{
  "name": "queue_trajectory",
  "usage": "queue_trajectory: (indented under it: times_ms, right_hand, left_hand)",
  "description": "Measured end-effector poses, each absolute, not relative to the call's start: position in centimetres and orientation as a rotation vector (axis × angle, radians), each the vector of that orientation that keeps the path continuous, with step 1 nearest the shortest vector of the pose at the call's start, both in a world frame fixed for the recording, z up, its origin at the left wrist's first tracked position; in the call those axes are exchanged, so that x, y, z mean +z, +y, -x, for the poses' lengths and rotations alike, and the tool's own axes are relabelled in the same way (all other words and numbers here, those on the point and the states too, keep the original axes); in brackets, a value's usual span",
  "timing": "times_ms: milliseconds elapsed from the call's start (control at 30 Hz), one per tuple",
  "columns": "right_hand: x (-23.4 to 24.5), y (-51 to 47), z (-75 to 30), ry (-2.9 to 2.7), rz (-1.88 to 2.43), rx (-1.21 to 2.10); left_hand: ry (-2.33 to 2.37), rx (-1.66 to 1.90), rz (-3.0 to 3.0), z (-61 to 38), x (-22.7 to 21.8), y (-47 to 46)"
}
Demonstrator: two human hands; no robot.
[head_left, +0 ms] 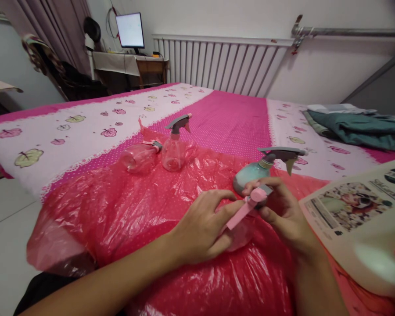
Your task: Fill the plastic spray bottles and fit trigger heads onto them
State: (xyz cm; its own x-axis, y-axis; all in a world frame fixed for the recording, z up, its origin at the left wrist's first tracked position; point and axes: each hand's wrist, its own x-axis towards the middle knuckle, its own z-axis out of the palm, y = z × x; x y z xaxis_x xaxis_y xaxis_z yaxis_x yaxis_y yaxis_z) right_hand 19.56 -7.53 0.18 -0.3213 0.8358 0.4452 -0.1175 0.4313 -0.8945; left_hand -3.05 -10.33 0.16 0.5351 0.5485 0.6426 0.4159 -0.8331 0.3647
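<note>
Both of my hands are around a small spray bottle (243, 213) with a pink trigger, a grey head and a clear pinkish body. My left hand (204, 226) is closed around the body and trigger side. The fingers of my right hand (285, 215) grip its grey head. Just beyond my right hand, a turquoise spray bottle (248, 174) with a grey head leans on the red plastic sheet (118, 215). Farther left stands an upright clear spray bottle (173, 153). Beside it a second clear spray bottle (136, 157) lies on its side.
The red plastic covers the near part of a bed with a pink patterned sheet (238, 114). A printed beige bag (335, 193) lies at the right, with folded green cloth (352, 127) behind. A radiator (217, 66) and a desk with a monitor (130, 30) stand beyond.
</note>
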Motion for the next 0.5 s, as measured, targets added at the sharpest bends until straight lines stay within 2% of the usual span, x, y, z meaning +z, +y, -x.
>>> queue_trajectory:
  times_ms: [500]
  right_hand:
    - [1.3, -7.8, -18.7, -1.620, 0.728, 0.948]
  left_hand:
    - [0.913, 1.264, -2.244, 3.0, 0.0, -10.5]
